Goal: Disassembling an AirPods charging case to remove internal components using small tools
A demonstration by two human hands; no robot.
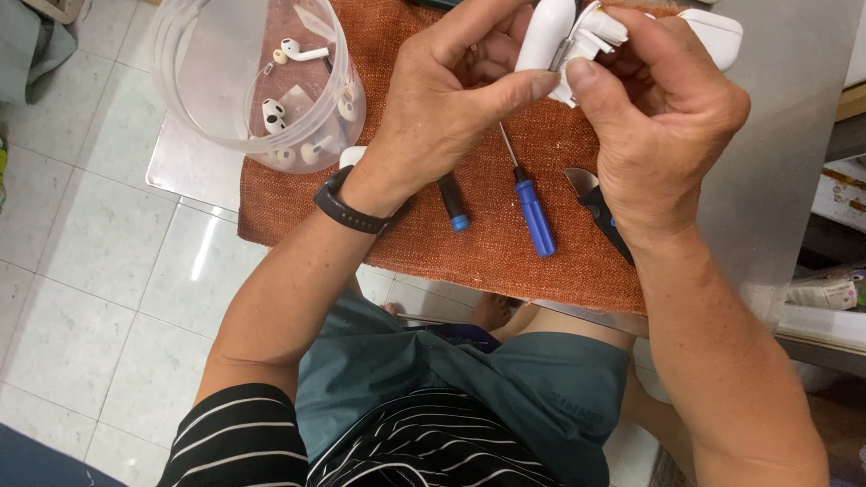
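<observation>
Hands meet high over the rust-orange woven cloth on the tabletop. My left hand pinches the small white plastic earbud case, thumb pressed along its side. My right hand curls over it, grip pressed onto the case's open white parts. Blue-handled screwdriver lies just below; clear plastic tub of white earbuds sits left.

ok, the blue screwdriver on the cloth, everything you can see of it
The screwdriver has a blue, plastic-looking handle and a thin bare metal shaft. It lies flat on the orange cloth, handle toward the person, shaft pointing up and slightly left, its tip hidden behind the left hand. Neither hand holds it. A smaller black tool with a blue end lies to its left, apart.
</observation>
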